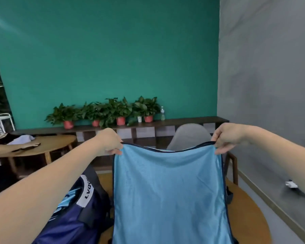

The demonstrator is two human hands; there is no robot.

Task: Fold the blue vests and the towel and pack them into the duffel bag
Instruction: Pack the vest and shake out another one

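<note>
A: Hands?
B: My left hand (108,142) and right hand (227,137) each pinch a top corner of the blue mesh vest (167,192), fingers curled on its dark hem.
A: Vest?
B: Hangs spread above the round table (250,221). Navy duffel bag (74,217) sits just left, unzipped.
</note>
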